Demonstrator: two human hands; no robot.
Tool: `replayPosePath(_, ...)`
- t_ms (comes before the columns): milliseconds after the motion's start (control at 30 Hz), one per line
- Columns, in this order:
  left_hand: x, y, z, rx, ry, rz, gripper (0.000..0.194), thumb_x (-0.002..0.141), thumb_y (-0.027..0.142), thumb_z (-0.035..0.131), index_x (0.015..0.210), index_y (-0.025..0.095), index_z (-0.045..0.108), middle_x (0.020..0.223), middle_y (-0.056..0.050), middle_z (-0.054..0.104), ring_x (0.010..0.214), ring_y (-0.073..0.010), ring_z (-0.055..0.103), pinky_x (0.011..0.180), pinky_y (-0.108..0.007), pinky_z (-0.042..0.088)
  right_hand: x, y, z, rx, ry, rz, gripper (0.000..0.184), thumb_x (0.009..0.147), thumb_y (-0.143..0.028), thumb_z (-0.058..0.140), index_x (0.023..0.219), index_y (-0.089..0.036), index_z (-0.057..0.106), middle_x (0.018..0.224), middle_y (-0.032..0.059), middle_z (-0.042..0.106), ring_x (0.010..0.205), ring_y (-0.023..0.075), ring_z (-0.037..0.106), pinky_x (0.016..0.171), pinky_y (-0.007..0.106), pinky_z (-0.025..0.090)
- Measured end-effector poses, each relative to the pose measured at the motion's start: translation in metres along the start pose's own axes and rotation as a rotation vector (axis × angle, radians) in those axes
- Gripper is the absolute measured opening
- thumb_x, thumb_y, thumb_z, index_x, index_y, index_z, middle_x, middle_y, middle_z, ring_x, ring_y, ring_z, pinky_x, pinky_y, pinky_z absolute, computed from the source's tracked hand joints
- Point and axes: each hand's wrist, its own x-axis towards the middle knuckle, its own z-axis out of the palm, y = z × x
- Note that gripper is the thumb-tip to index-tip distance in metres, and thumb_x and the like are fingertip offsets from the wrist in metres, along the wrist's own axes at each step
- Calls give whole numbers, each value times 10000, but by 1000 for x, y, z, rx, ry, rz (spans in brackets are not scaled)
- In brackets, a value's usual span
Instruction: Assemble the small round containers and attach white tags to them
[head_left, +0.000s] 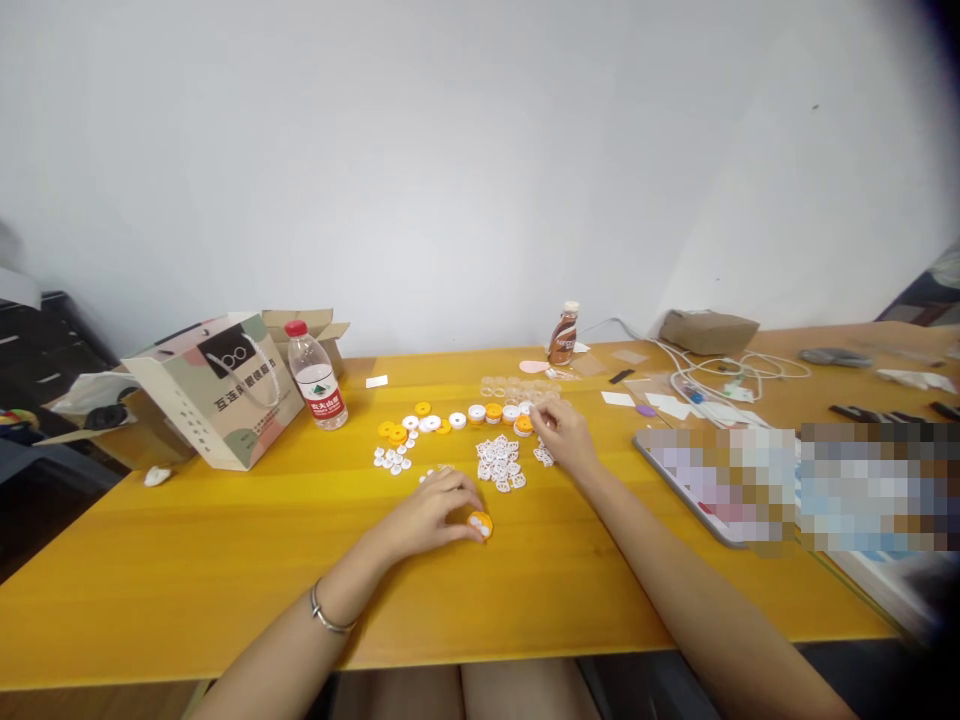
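Observation:
My left hand (439, 512) rests low over the table, its thumb and fingers closed around the edge of a small round orange disc (481, 523) with white pieces in it. My right hand (564, 432) is at the right end of a row of round white and orange discs (476, 413), fingertips pinched together. Whatever those fingers hold is hidden. Between my hands lies a pile of small white openwork pieces (498, 460); a few more (543, 456) are beside my right hand. Small white round pieces (391, 460) and loose orange discs (393, 432) lie to the left.
Clear plastic rings (510, 386) stand behind the row. A water bottle (319, 385), a paper bag (225, 395) and a cardboard box (330, 335) are at the left. A brown drink bottle (562, 338) stands at the back. White cables (697, 375) and a tablet-like slab (690, 495) lie right.

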Motion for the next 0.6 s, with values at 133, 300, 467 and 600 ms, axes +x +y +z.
replayPosePath(133,0,-5,2,28,-8,18,213,843,345,476,934,228,628,929,-52,568,900,-168,493,833,-310,355,-9,-25,2,88,-222,-94,330,839,-388,381,618,-175,503,594,14,487,582,124,429,568,242,332)
replayPosePath(300,1,-8,5,104,12,35,204,840,341,480,884,219,638,926,-49,572,902,-169,487,823,-309,355,-25,-60,-1,163,-677,-236,331,711,-497,561,688,-168,536,617,-14,499,568,101,424,513,207,288)
replayPosePath(467,0,-10,6,123,-6,50,201,836,350,487,887,230,640,912,-45,581,913,-171,493,826,-314,358,-36,-75,7,108,-884,-258,444,564,-544,667,781,-180,536,674,-21,511,577,104,426,504,205,278)
replayPosePath(600,0,-13,8,177,-18,67,227,853,352,455,904,234,643,910,-49,587,909,-174,499,818,-319,362,-38,-72,14,122,-952,-227,445,591,-530,660,822,-175,527,690,-18,531,582,107,447,508,206,298)
